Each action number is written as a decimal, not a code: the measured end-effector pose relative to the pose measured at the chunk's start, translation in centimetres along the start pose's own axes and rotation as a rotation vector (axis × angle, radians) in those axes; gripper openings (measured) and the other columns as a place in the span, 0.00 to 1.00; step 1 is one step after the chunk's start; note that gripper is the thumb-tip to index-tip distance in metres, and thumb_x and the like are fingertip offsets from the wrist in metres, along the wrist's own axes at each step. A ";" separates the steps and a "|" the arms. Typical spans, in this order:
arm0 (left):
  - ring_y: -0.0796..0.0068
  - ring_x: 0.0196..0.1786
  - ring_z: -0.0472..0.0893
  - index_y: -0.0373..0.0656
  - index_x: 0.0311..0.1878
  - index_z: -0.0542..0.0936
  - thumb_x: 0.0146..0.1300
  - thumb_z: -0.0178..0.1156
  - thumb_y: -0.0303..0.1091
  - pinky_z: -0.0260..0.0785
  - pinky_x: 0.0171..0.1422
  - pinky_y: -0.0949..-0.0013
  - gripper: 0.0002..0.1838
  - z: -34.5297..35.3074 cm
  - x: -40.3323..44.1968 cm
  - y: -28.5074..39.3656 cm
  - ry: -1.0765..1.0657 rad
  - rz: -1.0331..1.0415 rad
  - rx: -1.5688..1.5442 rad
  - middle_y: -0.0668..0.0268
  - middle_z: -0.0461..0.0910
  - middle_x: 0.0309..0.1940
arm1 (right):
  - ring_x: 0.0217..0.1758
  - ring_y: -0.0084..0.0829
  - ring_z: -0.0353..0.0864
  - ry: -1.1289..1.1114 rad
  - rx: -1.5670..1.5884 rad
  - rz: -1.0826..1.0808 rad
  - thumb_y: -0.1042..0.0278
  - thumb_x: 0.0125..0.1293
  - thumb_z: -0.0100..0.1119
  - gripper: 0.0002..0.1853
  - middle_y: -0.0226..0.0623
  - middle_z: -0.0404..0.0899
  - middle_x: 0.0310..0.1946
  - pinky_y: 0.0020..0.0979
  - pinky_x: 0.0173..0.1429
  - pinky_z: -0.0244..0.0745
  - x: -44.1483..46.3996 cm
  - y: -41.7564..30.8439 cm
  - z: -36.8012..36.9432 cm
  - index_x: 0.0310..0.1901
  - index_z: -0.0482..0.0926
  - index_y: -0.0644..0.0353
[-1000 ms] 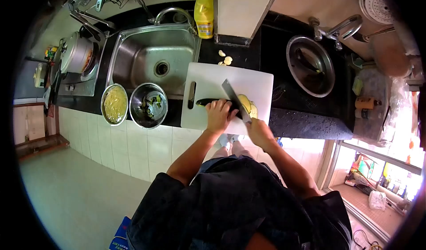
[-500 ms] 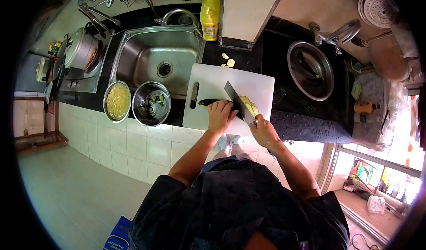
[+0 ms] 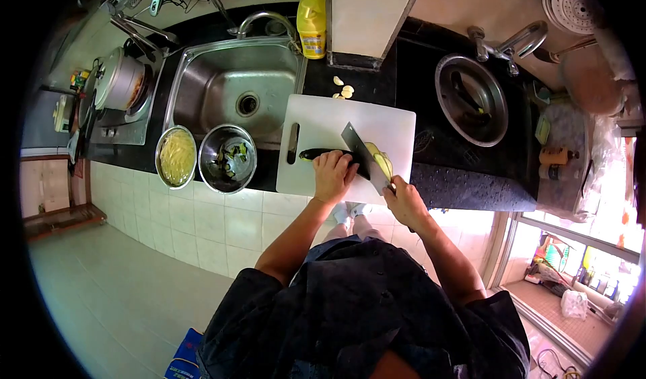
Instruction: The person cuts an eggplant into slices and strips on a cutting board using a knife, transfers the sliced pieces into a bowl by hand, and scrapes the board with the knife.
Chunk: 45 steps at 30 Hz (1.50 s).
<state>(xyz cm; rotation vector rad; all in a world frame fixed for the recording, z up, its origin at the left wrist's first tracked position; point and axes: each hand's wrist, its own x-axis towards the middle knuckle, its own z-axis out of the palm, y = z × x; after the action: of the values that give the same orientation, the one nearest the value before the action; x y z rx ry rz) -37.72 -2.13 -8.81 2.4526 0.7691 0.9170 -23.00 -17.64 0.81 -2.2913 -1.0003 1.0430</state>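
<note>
A dark purple eggplant (image 3: 310, 154) lies across the white cutting board (image 3: 326, 123), its stem end toward the left. My left hand (image 3: 334, 177) presses down on it with bent fingers wrapped over the top. In my right hand (image 3: 406, 204) is the handle of a cleaver (image 3: 363, 152), its broad blade standing slanted at the cut end, close to my left fingertips. Pale eggplant slices (image 3: 382, 162) lean together just right of the blade. Whether the edge is inside the eggplant is hidden.
Garlic cloves (image 3: 346, 92) lie behind the board. Left of it are a bowl of pale shreds (image 3: 177, 157), a metal bowl with dark scraps (image 3: 229, 158) and a sink (image 3: 222, 86). A metal basin (image 3: 479, 133) on the right holds another eggplant (image 3: 464, 91).
The cleaver blade has shifted slightly right relative to the board, and my right hand has moved a little with it. My left hand keeps its hold on the eggplant. The view has moved slightly.
</note>
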 end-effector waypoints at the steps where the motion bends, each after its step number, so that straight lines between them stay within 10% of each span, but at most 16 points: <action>1: 0.59 0.49 0.76 0.48 0.49 0.81 0.61 0.71 0.39 0.60 0.56 0.54 0.15 -0.1 0.1 0.0 0.010 0.010 0.009 0.65 0.78 0.45 | 0.44 0.64 0.85 0.021 0.031 0.012 0.62 0.73 0.56 0.16 0.66 0.83 0.37 0.54 0.49 0.79 0.0 0.0 0.1 0.46 0.77 0.72; 14: 0.54 0.50 0.76 0.45 0.49 0.81 0.62 0.71 0.29 0.67 0.56 0.54 0.13 -4.9 5.3 1.9 -0.084 0.142 -0.133 0.61 0.78 0.48 | 0.40 0.64 0.85 0.012 -0.103 -0.025 0.59 0.75 0.53 0.15 0.62 0.84 0.35 0.57 0.48 0.79 -0.4 1.3 1.9 0.44 0.77 0.66; 28: 0.60 0.50 0.80 0.43 0.41 0.85 0.70 0.61 0.40 0.72 0.58 0.57 0.11 -4.7 17.2 3.5 -1.157 0.426 0.034 0.65 0.84 0.41 | 0.33 0.60 0.86 0.126 -0.101 -0.100 0.61 0.76 0.50 0.13 0.57 0.84 0.28 0.58 0.43 0.80 -2.5 1.2 2.5 0.47 0.75 0.64; 35: 0.57 0.49 0.80 0.41 0.42 0.85 0.67 0.65 0.39 0.74 0.56 0.56 0.11 -7.4 16.3 4.8 -0.532 0.267 -0.216 0.62 0.83 0.39 | 0.33 0.58 0.86 0.172 -0.087 -0.147 0.64 0.75 0.52 0.12 0.55 0.85 0.28 0.56 0.42 0.80 -3.7 0.9 1.8 0.51 0.71 0.64; 39: 0.61 0.53 0.79 0.44 0.43 0.88 0.67 0.65 0.42 0.69 0.63 0.58 0.12 -6.8 15.7 5.8 -1.155 0.394 -0.120 0.65 0.85 0.41 | 0.33 0.57 0.86 0.171 -0.103 -0.184 0.65 0.74 0.54 0.12 0.54 0.85 0.31 0.55 0.41 0.81 -3.6 1.3 2.4 0.51 0.70 0.64; 45: 0.60 0.51 0.80 0.49 0.42 0.89 0.67 0.62 0.45 0.69 0.61 0.53 0.12 -3.8 16.9 5.3 -1.509 0.432 0.008 0.65 0.87 0.39 | 0.32 0.55 0.86 0.176 -0.129 -0.216 0.66 0.73 0.54 0.11 0.52 0.85 0.30 0.54 0.40 0.80 -3.6 1.5 2.3 0.50 0.70 0.64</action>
<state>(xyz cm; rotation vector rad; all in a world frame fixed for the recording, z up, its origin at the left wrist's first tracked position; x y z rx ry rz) -27.84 5.02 4.63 2.4320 -0.3074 -0.8813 -25.76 -21.18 0.16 -2.2669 -1.2382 0.6953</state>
